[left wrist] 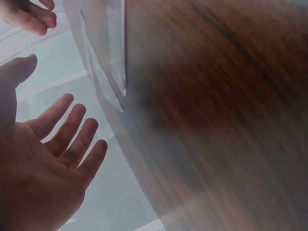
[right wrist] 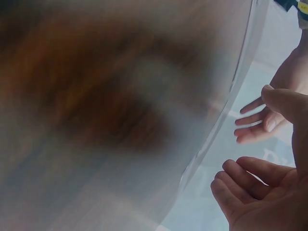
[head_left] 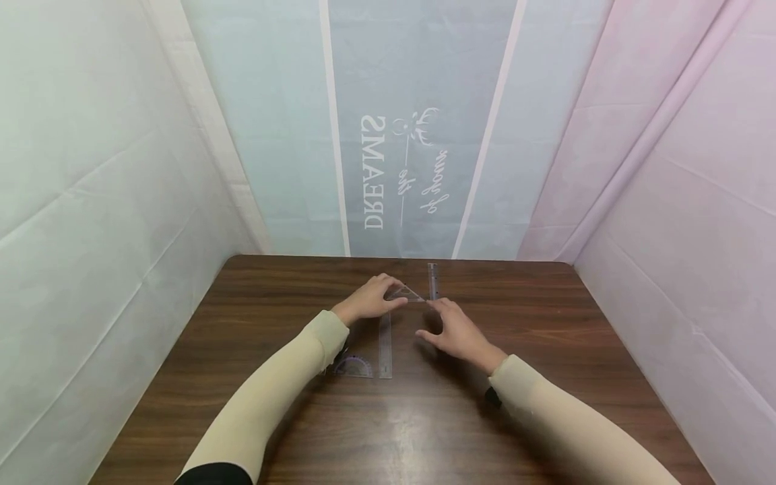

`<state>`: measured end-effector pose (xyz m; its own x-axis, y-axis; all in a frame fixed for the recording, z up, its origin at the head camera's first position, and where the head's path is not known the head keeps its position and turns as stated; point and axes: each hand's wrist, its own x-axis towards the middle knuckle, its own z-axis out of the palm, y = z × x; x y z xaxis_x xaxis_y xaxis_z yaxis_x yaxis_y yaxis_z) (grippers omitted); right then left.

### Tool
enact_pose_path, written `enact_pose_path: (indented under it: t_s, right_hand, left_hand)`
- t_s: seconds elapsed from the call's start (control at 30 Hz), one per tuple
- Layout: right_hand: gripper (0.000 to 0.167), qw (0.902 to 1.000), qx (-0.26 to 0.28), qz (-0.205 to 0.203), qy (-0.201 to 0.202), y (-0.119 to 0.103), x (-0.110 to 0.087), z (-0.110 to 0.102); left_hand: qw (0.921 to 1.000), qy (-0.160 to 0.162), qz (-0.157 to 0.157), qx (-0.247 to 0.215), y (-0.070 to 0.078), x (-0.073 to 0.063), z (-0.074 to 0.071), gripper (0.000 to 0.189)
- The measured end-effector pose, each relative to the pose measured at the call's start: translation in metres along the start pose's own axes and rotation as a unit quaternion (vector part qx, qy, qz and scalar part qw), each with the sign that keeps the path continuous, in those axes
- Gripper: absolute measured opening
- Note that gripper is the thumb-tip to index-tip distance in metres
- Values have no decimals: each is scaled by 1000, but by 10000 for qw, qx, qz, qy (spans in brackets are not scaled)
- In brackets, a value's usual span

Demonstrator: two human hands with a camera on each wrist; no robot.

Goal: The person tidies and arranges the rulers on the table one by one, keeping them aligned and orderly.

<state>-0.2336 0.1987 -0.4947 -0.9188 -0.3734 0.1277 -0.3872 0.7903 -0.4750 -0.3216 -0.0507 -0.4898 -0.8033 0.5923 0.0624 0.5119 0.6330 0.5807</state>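
My left hand (head_left: 371,299) reaches over the far part of the table, fingers spread, with a clear triangular set square (head_left: 409,294) right beside its fingertips and thumb. In the left wrist view the same hand (left wrist: 48,159) shows an uncurled palm with nothing in it. My right hand (head_left: 462,335) is a little nearer and to the right, thumb held apart from the fingers. Its fingertips are at the set square's right corner and the near end of a short clear ruler (head_left: 433,277). The right wrist view shows this hand (right wrist: 264,192) relaxed, its palm bare.
A longer clear ruler (head_left: 385,353) lies lengthwise below my left hand. Left of it is a clear protractor (head_left: 354,367), partly overlapped by the left sleeve's cuff. The brown wooden table (head_left: 515,289) meets a printed curtain (head_left: 418,67) at the back, with pale cloth walls (head_left: 697,269) at the sides.
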Motion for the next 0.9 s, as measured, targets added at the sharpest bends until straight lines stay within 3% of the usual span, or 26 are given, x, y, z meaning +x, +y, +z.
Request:
enact_pose_path:
  t_s: [0.23, 0.43, 0.9]
  right_hand:
    - [83, 9997, -19, 239, 37, 22, 13, -4]
    - [86, 9995, -44, 299, 10, 40, 22, -8]
    - [91, 9982, 110, 467, -368, 68, 39, -9]
  left_hand:
    - [9996, -109, -245, 97, -7, 10, 3, 61]
    - [9991, -158, -308, 227, -3, 21, 3, 62]
    - [9965, -366, -677, 335, 0, 45, 12, 68]
